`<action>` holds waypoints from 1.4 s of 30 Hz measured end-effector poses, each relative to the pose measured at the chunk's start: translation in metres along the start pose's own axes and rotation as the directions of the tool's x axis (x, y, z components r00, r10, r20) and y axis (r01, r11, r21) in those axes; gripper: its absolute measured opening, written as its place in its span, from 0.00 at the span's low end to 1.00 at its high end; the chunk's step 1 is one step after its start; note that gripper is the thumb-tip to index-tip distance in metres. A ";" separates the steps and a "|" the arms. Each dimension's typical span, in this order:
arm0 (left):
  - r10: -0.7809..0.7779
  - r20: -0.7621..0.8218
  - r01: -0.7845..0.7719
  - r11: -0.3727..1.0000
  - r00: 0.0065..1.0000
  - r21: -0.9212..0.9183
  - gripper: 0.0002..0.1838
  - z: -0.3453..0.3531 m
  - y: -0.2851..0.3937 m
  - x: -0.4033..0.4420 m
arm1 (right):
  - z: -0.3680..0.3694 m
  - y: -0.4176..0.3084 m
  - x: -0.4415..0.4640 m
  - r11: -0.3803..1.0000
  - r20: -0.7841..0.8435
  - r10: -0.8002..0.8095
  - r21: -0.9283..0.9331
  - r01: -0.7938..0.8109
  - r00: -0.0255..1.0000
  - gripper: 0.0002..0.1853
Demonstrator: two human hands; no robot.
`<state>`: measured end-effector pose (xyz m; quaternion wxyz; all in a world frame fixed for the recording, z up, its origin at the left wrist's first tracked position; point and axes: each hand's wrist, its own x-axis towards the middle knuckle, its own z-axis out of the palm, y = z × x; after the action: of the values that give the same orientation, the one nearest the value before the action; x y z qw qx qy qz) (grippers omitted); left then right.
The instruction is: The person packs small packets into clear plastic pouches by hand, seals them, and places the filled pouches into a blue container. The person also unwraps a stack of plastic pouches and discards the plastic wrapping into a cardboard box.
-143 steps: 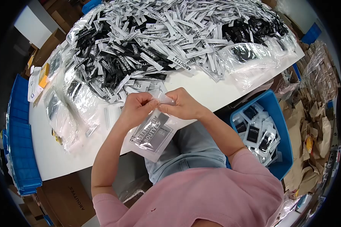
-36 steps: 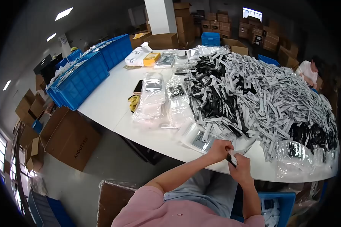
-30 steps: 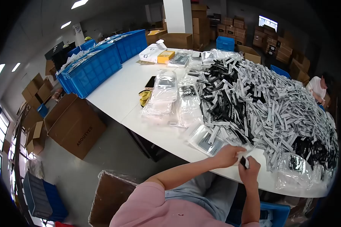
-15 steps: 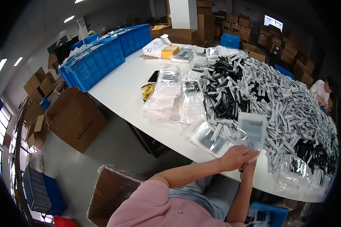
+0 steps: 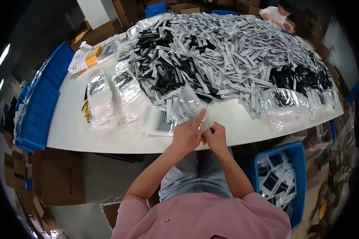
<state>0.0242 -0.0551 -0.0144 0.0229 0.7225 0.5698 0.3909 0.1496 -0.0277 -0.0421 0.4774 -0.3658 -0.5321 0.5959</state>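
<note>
My left hand (image 5: 187, 135) grips a clear plastic bag (image 5: 189, 104) with grey-white lettering, its index finger stretched along the plastic. Close beside it, my right hand (image 5: 216, 137) is closed at the bag's lower edge; its fingertips are partly hidden, and a small dark spot shows at its thumb. Left of the hands, another clear bag with a grey printed panel (image 5: 164, 121) lies flat on the white table (image 5: 235, 133). Just beyond the held bag begins a large heap of black and white printed strips (image 5: 227, 59).
Stacks of clear bags (image 5: 101, 97) lie to the left, near a yellow box (image 5: 93, 55) and blue crates (image 5: 48, 99). A blue bin (image 5: 301, 175) with packed bags stands below the table's right edge. Across the heap, another person (image 5: 275, 16) is at the table.
My view has swung to the right, bringing the blue bin fully into sight. The printed bag has tilted in my hands, and my right hand now shows beside the left rather than beneath it.
</note>
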 end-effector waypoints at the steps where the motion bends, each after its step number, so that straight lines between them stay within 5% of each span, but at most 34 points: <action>1: 0.102 0.039 -0.103 0.995 0.994 0.016 0.35 0.000 0.010 -0.005 | -0.006 0.005 0.003 0.998 -0.031 0.035 -0.052 -0.037 0.999 0.05; 2: 0.200 0.079 -0.203 0.979 0.977 0.028 0.35 0.000 0.017 -0.008 | -0.013 0.036 0.012 0.905 -0.042 -0.349 -0.276 0.325 0.936 0.05; 3: 0.179 0.067 -0.184 0.979 0.982 0.087 0.37 0.001 0.021 -0.007 | -0.011 0.030 0.011 0.907 -0.059 -0.341 -0.282 0.312 0.938 0.05; 5: 0.032 0.117 -0.052 0.984 0.993 0.170 0.38 -0.008 0.016 0.006 | 0.005 0.000 0.005 0.991 -0.074 -0.072 -0.116 0.063 0.995 0.05; 9: 0.013 0.113 -0.021 0.997 0.994 0.074 0.39 -0.011 -0.002 0.008 | -0.005 -0.013 0.002 0.990 0.079 0.141 -0.020 -0.140 0.987 0.04; 12: 0.103 0.129 -0.117 0.987 0.986 0.107 0.39 -0.001 0.017 -0.001 | -0.012 -0.003 0.011 0.987 -0.067 0.047 -0.147 -0.057 0.997 0.04; 13: 0.138 0.123 -0.155 0.978 0.983 0.141 0.39 0.000 0.021 -0.003 | -0.005 0.007 0.013 0.970 -0.111 -0.213 -0.142 0.197 0.971 0.03; 15: 0.129 0.103 -0.143 0.979 0.986 0.143 0.39 -0.001 0.013 0.005 | -0.002 0.009 0.011 0.994 -0.086 -0.096 -0.064 0.091 0.992 0.03; 17: -0.052 0.105 0.029 0.978 0.993 0.207 0.39 -0.008 0.004 0.013 | 0.001 -0.014 0.005 0.996 0.041 0.042 0.074 -0.045 0.998 0.03; 21: 0.085 0.143 -0.109 0.980 0.986 0.166 0.39 -0.003 0.009 0.007 | -0.006 0.007 0.010 0.996 0.022 0.075 0.043 -0.075 0.997 0.04; 23: 0.104 0.146 -0.130 0.975 0.984 0.181 0.39 0.002 0.013 0.004 | 0.000 0.014 0.015 0.976 -0.119 -0.190 -0.126 0.175 0.975 0.04; 26: 0.069 0.176 -0.107 0.971 0.982 0.213 0.40 0.002 0.010 0.004 | 0.002 0.019 0.020 1.000 -0.123 -0.012 -0.027 0.008 0.992 0.04; 29: 0.049 0.159 -0.080 0.979 0.986 0.190 0.39 0.005 0.008 0.001 | -0.001 0.028 0.021 0.998 -0.051 -0.011 0.060 0.014 0.999 0.03; 32: 0.067 0.230 -0.096 0.989 0.971 0.114 0.39 -0.002 0.016 0.007 | -0.007 0.017 0.019 0.992 -0.015 0.007 0.123 -0.005 1.000 0.05; 34: 0.017 0.547 0.123 0.968 0.837 -0.217 0.40 -0.030 0.016 0.023 | -0.014 0.009 0.016 0.991 0.059 0.046 0.123 -0.053 0.997 0.06; 37: 0.380 0.306 -0.416 0.907 0.873 0.059 0.41 -0.048 -0.001 0.049 | -0.025 -0.002 0.014 0.992 0.210 0.064 0.096 -0.085 0.976 0.08; 39: 0.375 0.282 -0.410 0.909 0.883 0.075 0.36 -0.051 -0.011 0.060 | -0.027 -0.011 0.012 0.994 0.288 0.054 0.071 -0.078 0.956 0.09; 40: 0.104 0.540 -0.094 0.994 0.835 -0.047 0.32 -0.059 -0.012 0.070 | -0.027 -0.016 0.011 0.989 0.354 0.111 0.054 -0.139 0.929 0.09; 41: -0.111 0.770 0.251 0.966 0.628 -0.066 0.28 -0.064 -0.014 0.075 | -0.028 -0.018 0.011 0.980 0.416 0.166 0.033 -0.197 0.894 0.09; 42: -0.116 0.768 0.316 0.942 0.630 -0.116 0.18 -0.065 -0.018 0.074 | -0.031 -0.018 0.012 0.980 0.411 0.168 0.032 -0.198 0.896 0.09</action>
<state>-0.0257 -0.0128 0.0617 0.3901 0.7362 0.5404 0.1176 0.1788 -0.0072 -0.0291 0.3114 -0.2646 -0.5606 0.7203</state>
